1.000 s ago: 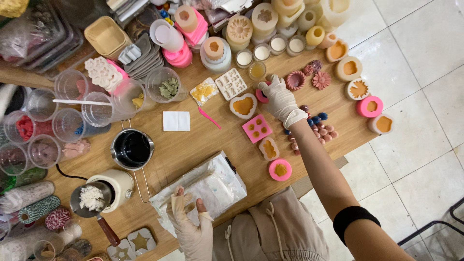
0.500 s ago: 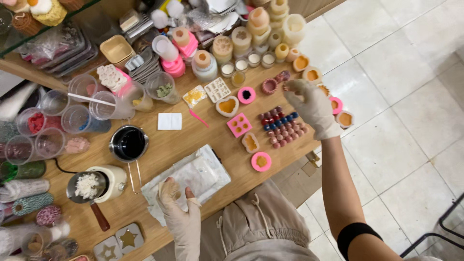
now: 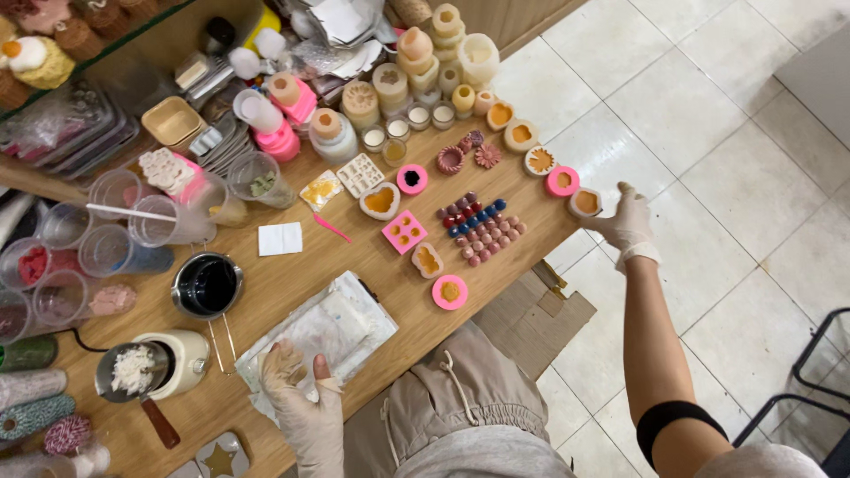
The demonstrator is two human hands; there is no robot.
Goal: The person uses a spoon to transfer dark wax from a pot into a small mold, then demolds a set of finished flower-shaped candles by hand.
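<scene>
My gloved right hand (image 3: 627, 219) reaches to the wooden table's (image 3: 354, 257) right corner and touches a small white round mould with orange wax (image 3: 585, 203). Beside that mould sit a pink round mould (image 3: 561, 181) and a white flower-shaped one (image 3: 539, 160). My gloved left hand (image 3: 297, 389) rests flat on a clear plastic bag of white material (image 3: 328, 332) near the table's front edge. A cluster of small red, blue and pink beads (image 3: 478, 227) lies between the two hands.
Pink silicone moulds (image 3: 405, 232), a heart mould (image 3: 380, 202) and a black-filled metal pot (image 3: 206, 285) sit mid-table. A melter with white wax flakes (image 3: 142, 367) stands at the left. Plastic cups (image 3: 106, 252) crowd the left, candles (image 3: 416, 71) the back. Cardboard (image 3: 531, 314) lies on the tiled floor.
My right hand has moved right, from the middle of the table past the bead cluster to the mould at the right corner. The view has shifted right. My left hand stays on the bag.
</scene>
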